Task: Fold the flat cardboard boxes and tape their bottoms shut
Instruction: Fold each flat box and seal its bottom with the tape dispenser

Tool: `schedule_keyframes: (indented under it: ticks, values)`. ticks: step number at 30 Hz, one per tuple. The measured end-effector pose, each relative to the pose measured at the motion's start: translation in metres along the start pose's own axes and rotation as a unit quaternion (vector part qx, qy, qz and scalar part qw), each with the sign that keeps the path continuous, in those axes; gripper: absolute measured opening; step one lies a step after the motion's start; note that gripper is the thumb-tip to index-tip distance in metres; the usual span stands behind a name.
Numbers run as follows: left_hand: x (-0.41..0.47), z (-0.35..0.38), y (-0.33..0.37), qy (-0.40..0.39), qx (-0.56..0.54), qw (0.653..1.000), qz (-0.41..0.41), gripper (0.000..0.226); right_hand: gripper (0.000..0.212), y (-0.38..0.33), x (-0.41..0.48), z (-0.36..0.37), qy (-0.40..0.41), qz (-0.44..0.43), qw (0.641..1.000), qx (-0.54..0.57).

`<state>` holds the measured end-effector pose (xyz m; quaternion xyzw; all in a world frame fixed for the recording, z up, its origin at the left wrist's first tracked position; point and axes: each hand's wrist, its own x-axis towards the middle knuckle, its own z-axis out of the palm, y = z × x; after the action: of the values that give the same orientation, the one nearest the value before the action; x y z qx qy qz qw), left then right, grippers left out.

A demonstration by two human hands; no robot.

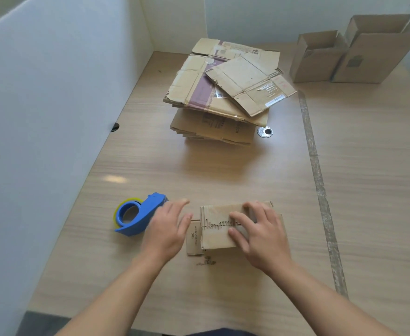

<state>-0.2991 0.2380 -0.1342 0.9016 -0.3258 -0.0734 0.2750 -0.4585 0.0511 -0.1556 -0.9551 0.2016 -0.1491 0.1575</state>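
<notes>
Head view, single frame.

- Small cardboard box (217, 235): located on the wood-grain table (223, 170) at 6 o'clock of the field. Its flaps are seen folded shut on top, meeting in a ragged seam (214, 224). A side flap printed "10C" (194, 238) is seen sticking out at the box's 9 o'clock side.
- Right hand (259, 236): laid flat on the box top, fingers straight and spread, pressed across the seam. Nothing is gripped.
- Left hand (167, 231): found at 9 o'clock of the box, just beside it, fingers straight and held close together, palm down. The hand is motion-blurred; contact with the dispenser or the box cannot be determined.
- Blue tape dispenser (150, 209): lying on the table at 9 o'clock of the left hand, partly overlapped by it. A roll of clear yellowish tape (130, 200) is mounted in it.
- Stack of flat cardboard boxes (199, 93): placed at 12 o'clock of the small box, well apart. The topmost flat box (245, 81) is skewed against those beneath.
- Two folded boxes, open at the top, are standing upright at 1 o'clock near the far table edge: a smaller one (317, 61) and a larger one (373, 57), side by side.
- Metal cable grommet (265, 131): set in the table at the stack's 5 o'clock corner.
- Worn tape strip (320, 180): stuck along the table from 1 to 5 o'clock.
- White partition panel (53, 105): standing along the 9 o'clock side.
</notes>
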Motion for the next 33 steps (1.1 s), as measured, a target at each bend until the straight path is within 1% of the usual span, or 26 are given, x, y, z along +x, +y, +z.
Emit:
schedule_keyframes:
  ticks: [1, 2, 3, 4, 5, 6, 8, 10, 13, 17, 19, 22, 23, 25, 27, 29, 31, 33]
  values:
    - [0.006, -0.010, -0.011, 0.021, 0.060, 0.998, -0.022, 0.050, 0.029, 0.000, 0.000, 0.000, 0.001, 0.000, 1.000, 0.000]
    - [0.011, -0.020, -0.022, 0.016, 0.129, 0.990, -0.060, 0.055, 0.029, 0.000, 0.001, 0.001, 0.001, 0.002, 1.000, 0.002]
    - [0.015, -0.026, -0.033, -0.021, 0.199, 0.974, -0.105, 0.061, 0.029, 0.000, 0.001, 0.001, -0.001, 0.005, 1.000, 0.005]
    - [0.018, -0.031, -0.043, -0.075, 0.253, 0.954, -0.144, 0.066, 0.029, -0.001, 0.001, 0.000, -0.002, 0.010, 1.000, 0.008]
    - [0.021, -0.032, -0.053, -0.129, 0.278, 0.936, -0.171, 0.069, 0.029, -0.001, 0.002, 0.000, -0.004, 0.014, 1.000, 0.011]
    - [0.022, -0.032, -0.061, -0.167, 0.274, 0.928, -0.187, 0.071, 0.029, -0.002, 0.002, 0.000, -0.005, 0.019, 1.000, 0.011]
    - [0.023, -0.027, -0.072, -0.191, 0.229, 0.935, -0.192, 0.073, 0.029, -0.002, 0.002, 0.001, -0.003, 0.024, 1.000, 0.012]
    - [0.022, -0.020, -0.076, -0.175, 0.199, 0.944, -0.196, 0.074, 0.030, -0.002, 0.002, 0.002, -0.001, 0.027, 0.999, 0.023]
    - [0.021, -0.013, -0.076, -0.156, 0.206, 0.944, -0.203, 0.075, 0.033, -0.002, 0.004, 0.002, -0.013, 0.050, 0.998, 0.048]
    - [0.029, -0.013, -0.062, -0.148, 0.162, 0.959, -0.179, 0.072, 0.041, -0.003, 0.007, -0.002, -0.036, 0.074, 0.993, 0.085]
    - [0.035, -0.022, -0.046, -0.144, 0.133, 0.968, -0.154, 0.071, 0.045, -0.003, 0.008, -0.005, -0.044, 0.084, 0.990, 0.105]
    - [0.033, -0.046, -0.018, -0.115, 0.059, 0.988, -0.086, 0.072, 0.050, -0.003, 0.008, -0.010, -0.036, 0.092, 0.984, 0.147]
    - [0.030, -0.054, -0.010, -0.106, 0.038, 0.992, -0.055, 0.072, 0.052, -0.003, 0.008, -0.012, -0.031, 0.096, 0.982, 0.163]
    - [0.021, -0.068, 0.006, -0.104, 0.024, 0.994, 0.032, 0.074, 0.056, -0.001, 0.009, -0.014, -0.030, 0.102, 0.976, 0.189]
    - [0.013, -0.073, 0.020, -0.109, 0.036, 0.983, 0.141, 0.073, 0.057, 0.001, 0.010, -0.018, -0.036, 0.110, 0.967, 0.226]
    - [0.008, -0.068, 0.029, -0.126, 0.095, 0.955, 0.249, 0.070, 0.054, 0.003, 0.009, -0.021, -0.040, 0.109, 0.957, 0.268]
    - [0.006, -0.059, 0.035, -0.137, 0.141, 0.931, 0.308, 0.073, 0.053, 0.006, 0.008, -0.024, -0.042, 0.090, 0.951, 0.292]
    - [0.006, -0.050, 0.039, -0.152, 0.148, 0.920, 0.330, 0.091, 0.052, 0.010, 0.006, -0.025, -0.051, 0.070, 0.946, 0.314]
